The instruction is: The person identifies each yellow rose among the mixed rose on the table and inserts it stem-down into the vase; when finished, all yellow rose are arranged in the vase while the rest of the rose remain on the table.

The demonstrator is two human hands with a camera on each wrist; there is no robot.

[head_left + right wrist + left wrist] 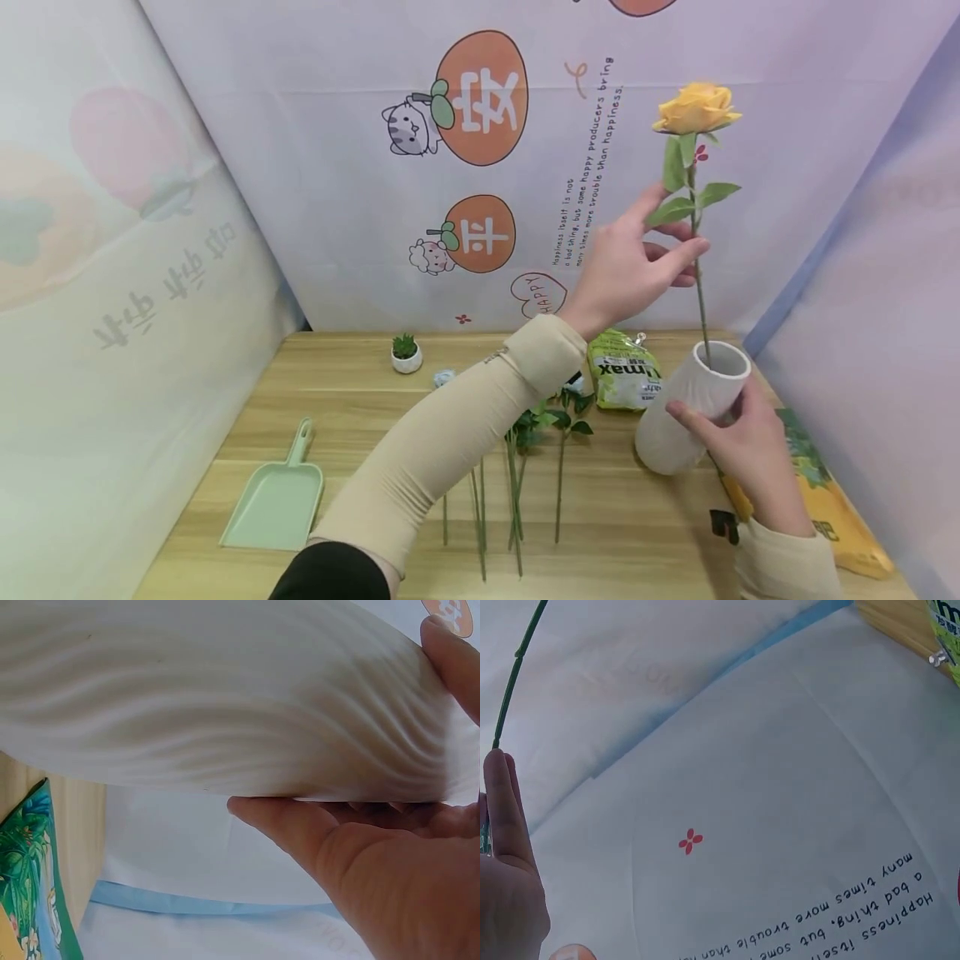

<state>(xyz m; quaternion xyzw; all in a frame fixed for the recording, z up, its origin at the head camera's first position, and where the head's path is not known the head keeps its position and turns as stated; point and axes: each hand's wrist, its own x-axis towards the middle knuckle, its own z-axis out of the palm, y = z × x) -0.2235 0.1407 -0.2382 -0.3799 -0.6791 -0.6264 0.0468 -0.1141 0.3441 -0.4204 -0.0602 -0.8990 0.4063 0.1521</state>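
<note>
Currently the yellow artificial rose [696, 108] is pinched by the left hand [630, 267], stem tip inside the tilted white ribbed ceramic vase [693, 408], gripped by the right hand [738, 446] at the bench's right. Tipping is risked if that grip slackens.

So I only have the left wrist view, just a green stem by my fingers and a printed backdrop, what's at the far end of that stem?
Observer: The head view shows a yellow rose at the top; the left hand pinches its stem just below the leaves.
Operator: And the stem's lower end?
Observer: It goes into the mouth of a white ribbed vase, which is tilted on the wooden table.
Operator: Is anything steadying the vase?
Observer: Yes, the right hand grips its side; the right wrist view shows the thumb and fingers wrapped around the ribbed wall.
Operator: Any other flowers around?
Observer: Several loose green stems lie on the table left of the vase, with a green dustpan further left.
</note>
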